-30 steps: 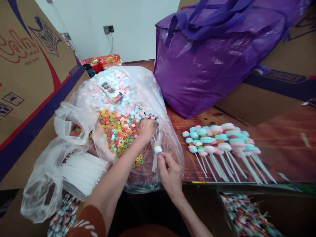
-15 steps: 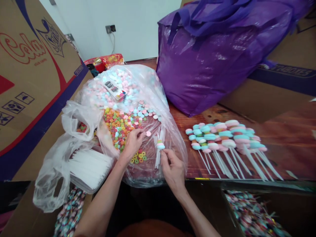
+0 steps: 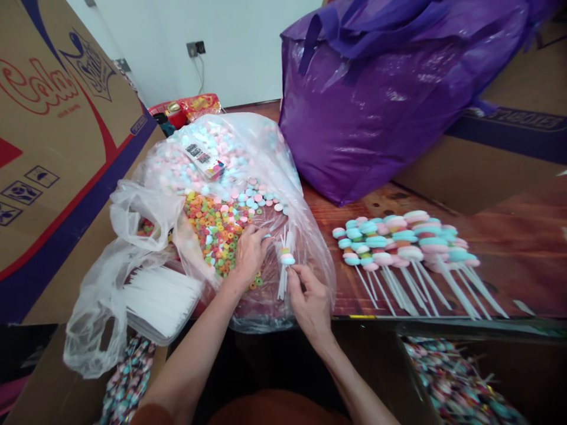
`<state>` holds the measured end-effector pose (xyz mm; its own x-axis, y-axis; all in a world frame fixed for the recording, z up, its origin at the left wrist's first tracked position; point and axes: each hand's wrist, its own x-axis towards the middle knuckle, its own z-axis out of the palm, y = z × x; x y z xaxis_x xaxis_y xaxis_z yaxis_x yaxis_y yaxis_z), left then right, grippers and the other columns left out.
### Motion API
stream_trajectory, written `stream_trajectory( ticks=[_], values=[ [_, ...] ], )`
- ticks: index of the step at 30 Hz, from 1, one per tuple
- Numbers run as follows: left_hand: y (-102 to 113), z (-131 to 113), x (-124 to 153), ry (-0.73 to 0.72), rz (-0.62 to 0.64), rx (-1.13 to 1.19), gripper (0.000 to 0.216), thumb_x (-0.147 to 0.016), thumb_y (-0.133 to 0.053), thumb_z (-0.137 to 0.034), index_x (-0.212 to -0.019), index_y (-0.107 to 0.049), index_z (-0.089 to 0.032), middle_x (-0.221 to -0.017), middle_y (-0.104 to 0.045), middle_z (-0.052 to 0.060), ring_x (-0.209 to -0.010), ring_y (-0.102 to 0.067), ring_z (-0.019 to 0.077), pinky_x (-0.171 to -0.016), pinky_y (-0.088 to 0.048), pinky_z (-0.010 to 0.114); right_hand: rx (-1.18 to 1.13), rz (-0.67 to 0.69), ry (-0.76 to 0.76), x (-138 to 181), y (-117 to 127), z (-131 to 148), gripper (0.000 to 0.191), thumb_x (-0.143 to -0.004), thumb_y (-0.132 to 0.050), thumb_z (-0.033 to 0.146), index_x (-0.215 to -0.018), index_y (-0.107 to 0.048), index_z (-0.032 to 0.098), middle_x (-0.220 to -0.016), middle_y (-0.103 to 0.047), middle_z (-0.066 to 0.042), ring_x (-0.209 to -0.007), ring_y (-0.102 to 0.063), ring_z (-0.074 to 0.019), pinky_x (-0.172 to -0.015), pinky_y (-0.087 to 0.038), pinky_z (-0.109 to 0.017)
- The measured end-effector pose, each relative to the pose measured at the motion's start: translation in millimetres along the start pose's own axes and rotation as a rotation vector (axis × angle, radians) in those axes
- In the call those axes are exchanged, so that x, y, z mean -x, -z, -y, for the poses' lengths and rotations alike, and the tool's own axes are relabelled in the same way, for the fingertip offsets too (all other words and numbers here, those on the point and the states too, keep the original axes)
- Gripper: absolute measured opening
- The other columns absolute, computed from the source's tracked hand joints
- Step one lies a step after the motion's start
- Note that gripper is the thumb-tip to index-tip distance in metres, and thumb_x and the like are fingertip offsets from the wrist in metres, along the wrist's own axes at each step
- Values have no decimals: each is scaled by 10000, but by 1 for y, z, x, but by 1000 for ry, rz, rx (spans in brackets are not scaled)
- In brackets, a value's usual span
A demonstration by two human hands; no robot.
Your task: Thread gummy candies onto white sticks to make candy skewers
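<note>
My left hand is closed, its fingertips pinching a small round candy whose light-blue edge shows. It hovers over the clear plastic bag, right of a heap of colourful ring candies. My right hand pinches a white stick threaded with candies, a pale-blue and white piece lowest and yellowish rings above. Several bare white sticks lie just behind and beside it. Above my left hand, pink and blue round candies are scattered on the plastic.
Threaded candy sticks lie in a row at the right. A tray of white sticks and a thin plastic bag are at the left. A purple bag stands behind, a cardboard box at the left.
My left hand has moved right and slightly up, closer to the stick; its candy showed a pink face before and shows blue now. My right hand has stayed in place.
</note>
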<state>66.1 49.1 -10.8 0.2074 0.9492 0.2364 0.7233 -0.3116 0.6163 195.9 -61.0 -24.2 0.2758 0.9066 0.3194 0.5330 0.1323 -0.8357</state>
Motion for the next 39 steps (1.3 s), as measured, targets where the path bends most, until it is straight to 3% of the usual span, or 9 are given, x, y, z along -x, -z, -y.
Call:
stream_trajectory(
  ticks=[5,14,19,23,28,34,39],
  values=[
    [8,8,4,4,81,61,278,-929,-484,-134,-994,-747,-193,-893,-622,55,-842,-604,174,-823,-478,288,8,-3,2,0,1,-1,222,-954,-499,291,-899,-682,177,-616,-617,13,-513,-535,-126,-519,-395,-230],
    [11,2,10,-73,176,67,299,-858,-551,-106,-1100,-697,-205,-1003,-612,64,-863,-601,178,-859,-499,317,4,9,-1,0,-1,-1,234,-954,-491,302,-889,-672,169,-593,-570,27,-501,-513,-121,-513,-384,-229],
    [5,3,10,44,155,97,171,-813,-594,-122,-947,-688,-171,-901,-607,48,-793,-586,168,-782,-500,303,-4,21,-8,0,-1,0,236,-956,-490,310,-891,-673,177,-602,-585,23,-515,-522,-124,-517,-388,-229],
    [3,11,10,223,131,500,76,-786,-600,-144,-852,-637,-155,-734,-619,-9,-666,-587,119,-666,-487,235,-48,62,11,-1,1,0,243,-960,-487,313,-880,-673,179,-606,-577,27,-510,-513,-115,-513,-386,-221],
    [6,18,16,334,21,839,188,-740,-646,-175,-927,-643,-150,-768,-686,-5,-669,-630,109,-684,-520,232,-119,204,43,-2,1,0,254,-957,-491,329,-864,-674,179,-584,-534,38,-491,-475,-102,-488,-371,-209],
    [4,20,20,327,-32,825,293,-739,-652,-144,-1031,-677,-137,-853,-725,30,-751,-670,128,-735,-543,246,-117,249,45,-3,1,2,261,-949,-491,324,-857,-681,171,-592,-541,30,-497,-481,-103,-470,-356,-204],
    [3,23,23,213,-49,676,265,-757,-636,-98,-1004,-720,-147,-945,-725,57,-806,-681,145,-774,-553,267,-109,253,26,-4,0,1,277,-944,-493,339,-822,-678,173,-574,-513,35,-493,-462,-104,-482,-359,-210]
  ],
)
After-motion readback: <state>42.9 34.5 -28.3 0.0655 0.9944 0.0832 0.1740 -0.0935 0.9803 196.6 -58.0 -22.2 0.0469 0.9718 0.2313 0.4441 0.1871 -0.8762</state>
